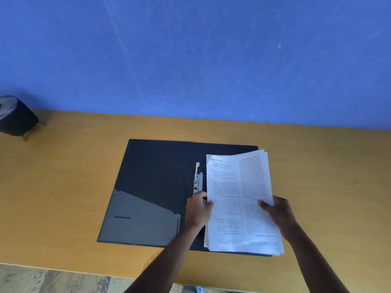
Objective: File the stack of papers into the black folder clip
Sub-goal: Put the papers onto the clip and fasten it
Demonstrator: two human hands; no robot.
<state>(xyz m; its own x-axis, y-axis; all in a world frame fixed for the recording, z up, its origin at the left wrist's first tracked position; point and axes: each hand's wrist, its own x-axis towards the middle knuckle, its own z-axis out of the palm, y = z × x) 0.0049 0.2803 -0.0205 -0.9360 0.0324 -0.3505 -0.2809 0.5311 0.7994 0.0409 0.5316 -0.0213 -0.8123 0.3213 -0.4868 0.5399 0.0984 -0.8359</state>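
Left hand [198, 208] and right hand [279, 214] each gripped the stack of papers [239, 187], one at each long edge. We held the left edge with the left hand, thumb laid over the top sheet and the remaining fingers curled beside the edge; we could not tell how far those fingers reached under the sheets. We held the right edge with the right hand, thumb pressed flat on the printed face and the other fingers hidden beneath the stack. Between the two hands the stack sat over the right half of the black folder [156, 176], which lay opened flat on the table [63, 187]. The sheets were slightly fanned at the far right corner and along the near edge, and the near right corner overhung the folder's near edge. We noted that the stack's left edge ran just beside the clip [198, 180], a metal mechanism at the folder's spine with a pale lever pointing away from us; the left hand's knuckles sat at the clip's near end. Whether the stack rested on the folder or was raised off it, we could not tell. On the folder's left cover a glossy pocket [137, 218] occupied the near portion. A dark container [14, 116] stood at the table's far left, near the blue wall [190, 49].
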